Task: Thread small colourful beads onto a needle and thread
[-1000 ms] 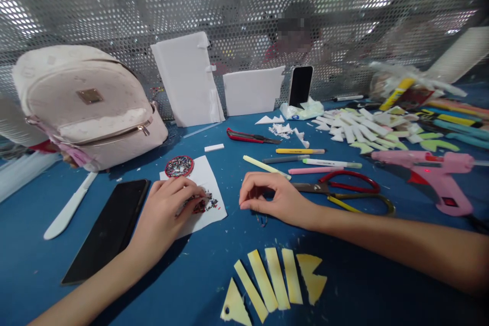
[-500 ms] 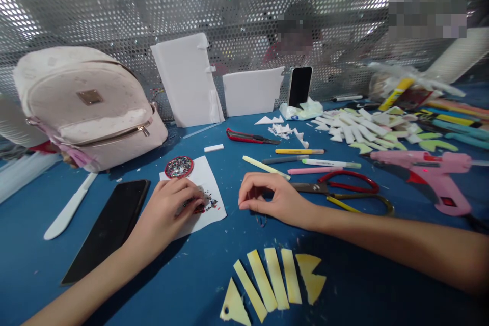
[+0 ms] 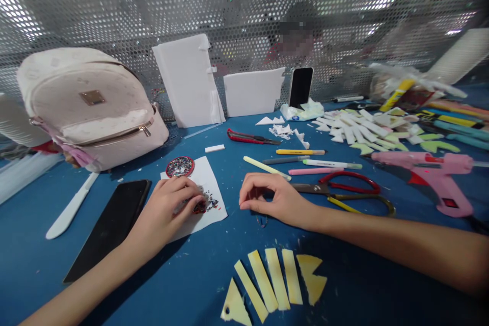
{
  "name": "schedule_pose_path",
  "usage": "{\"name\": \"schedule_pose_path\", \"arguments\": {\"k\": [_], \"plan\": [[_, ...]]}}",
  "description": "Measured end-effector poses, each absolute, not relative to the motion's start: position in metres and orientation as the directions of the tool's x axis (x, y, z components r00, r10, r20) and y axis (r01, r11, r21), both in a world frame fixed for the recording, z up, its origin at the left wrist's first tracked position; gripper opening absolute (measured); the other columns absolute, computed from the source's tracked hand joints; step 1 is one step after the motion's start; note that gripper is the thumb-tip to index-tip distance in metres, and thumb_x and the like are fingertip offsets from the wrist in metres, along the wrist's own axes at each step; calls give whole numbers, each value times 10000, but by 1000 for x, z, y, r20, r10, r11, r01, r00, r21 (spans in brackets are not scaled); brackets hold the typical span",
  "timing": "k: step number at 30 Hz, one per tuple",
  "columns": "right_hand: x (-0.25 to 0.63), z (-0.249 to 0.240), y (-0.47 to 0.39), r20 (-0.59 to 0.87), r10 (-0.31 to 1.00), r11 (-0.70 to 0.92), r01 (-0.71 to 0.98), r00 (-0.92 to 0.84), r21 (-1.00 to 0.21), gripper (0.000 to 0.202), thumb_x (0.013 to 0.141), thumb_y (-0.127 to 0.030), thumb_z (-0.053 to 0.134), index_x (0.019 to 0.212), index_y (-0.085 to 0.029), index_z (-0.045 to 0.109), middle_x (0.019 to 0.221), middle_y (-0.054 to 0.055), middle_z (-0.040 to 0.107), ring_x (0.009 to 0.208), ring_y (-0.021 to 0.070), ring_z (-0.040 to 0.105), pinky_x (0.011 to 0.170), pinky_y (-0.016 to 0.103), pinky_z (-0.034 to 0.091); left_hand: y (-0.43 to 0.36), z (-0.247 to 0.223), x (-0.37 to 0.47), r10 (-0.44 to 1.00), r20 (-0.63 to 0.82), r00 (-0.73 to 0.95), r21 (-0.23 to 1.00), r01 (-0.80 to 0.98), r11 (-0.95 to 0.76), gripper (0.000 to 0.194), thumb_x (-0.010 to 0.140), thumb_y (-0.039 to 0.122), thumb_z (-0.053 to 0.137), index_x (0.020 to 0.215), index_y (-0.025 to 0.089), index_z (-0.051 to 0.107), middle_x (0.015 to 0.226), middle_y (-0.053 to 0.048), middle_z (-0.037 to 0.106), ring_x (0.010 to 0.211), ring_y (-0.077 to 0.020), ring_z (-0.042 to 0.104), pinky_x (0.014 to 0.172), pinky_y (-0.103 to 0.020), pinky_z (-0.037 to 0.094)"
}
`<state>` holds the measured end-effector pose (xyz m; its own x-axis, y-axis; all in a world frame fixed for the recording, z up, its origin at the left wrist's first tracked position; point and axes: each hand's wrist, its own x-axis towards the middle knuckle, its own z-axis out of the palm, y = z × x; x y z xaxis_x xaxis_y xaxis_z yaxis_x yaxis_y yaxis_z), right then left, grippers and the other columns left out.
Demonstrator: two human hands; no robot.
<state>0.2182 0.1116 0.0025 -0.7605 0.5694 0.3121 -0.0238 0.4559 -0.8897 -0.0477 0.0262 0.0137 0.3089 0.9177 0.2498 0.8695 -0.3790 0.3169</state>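
Note:
My left hand (image 3: 173,205) rests over a white sheet of paper (image 3: 214,183), its fingers curled and the thumb close to the index finger. Small dark and red beads (image 3: 210,202) lie loose on the paper by those fingertips. Whatever is between them is too small to make out. Just above the hand sits a round red-rimmed dish (image 3: 179,166) full of similar beads. To the right, my right hand (image 3: 271,194) is closed in a pinch. A thin beaded thread (image 3: 262,221) loops out below it; the pinched part is hidden. Scissors (image 3: 324,189) lie behind this hand.
Yellow fish-shaped foam pieces (image 3: 267,280) lie in front. A black phone (image 3: 110,229) and white plastic knife (image 3: 72,209) are left, near a backpack (image 3: 91,107). A red cutter (image 3: 252,137), markers (image 3: 300,152) and pink glue gun (image 3: 428,163) lie beyond.
My left thumb and index finger have shifted slightly over the beads. The right hand stays in the same pinch; the whole view has moved a touch.

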Motion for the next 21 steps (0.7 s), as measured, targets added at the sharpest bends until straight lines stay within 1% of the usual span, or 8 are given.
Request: {"name": "schedule_pose_path", "arguments": {"k": [4,9,12,14,19,21], "plan": [[218,3,111,312,574,455,-22,-757,-890,105,896,-233,734,833,-155,701,833,7,638,653,86,542,568,209,426,25,14,-46,915,252,314,348,853,-389,309,1060,274,423,945,244,709,991,-29,705,951,-214,621,868,-377,381],[218,5,110,296,578,450,-6,-760,-893,112,899,-240,730,829,-158,702,831,10,639,655,93,547,571,216,429,26,11,-49,908,260,328,371,835,-407,329,1059,263,426,859,223,683,935,-18,678,916,-208,607,850,-376,367],[218,5,110,288,581,444,0,-761,-896,116,899,-248,730,829,-159,701,836,13,639,655,97,545,572,223,430,28,9,-51,909,254,331,391,824,-410,330,1059,259,430,844,221,678,932,-14,669,919,-206,604,848,-372,366],[218,5,111,285,583,442,3,-761,-897,112,900,-248,729,834,-161,703,841,13,640,658,98,547,575,226,431,28,10,-51,910,242,337,410,814,-411,326,1062,258,428,863,230,685,941,-10,668,921,-203,601,854,-371,367],[218,4,111,291,580,449,1,-761,-893,104,902,-237,725,833,-163,702,841,10,638,657,95,546,573,224,430,28,10,-50,914,224,339,440,801,-406,290,1068,259,428,995,264,709,1005,-17,672,960,-205,602,869,-370,379],[218,3,111,294,577,450,-5,-762,-893,103,904,-238,723,835,-165,701,845,10,640,658,94,547,570,222,430,28,9,-50,907,231,352,441,793,-420,282,1065,250,436,995,262,709,997,-20,674,953,-205,605,865,-369,387]]}}
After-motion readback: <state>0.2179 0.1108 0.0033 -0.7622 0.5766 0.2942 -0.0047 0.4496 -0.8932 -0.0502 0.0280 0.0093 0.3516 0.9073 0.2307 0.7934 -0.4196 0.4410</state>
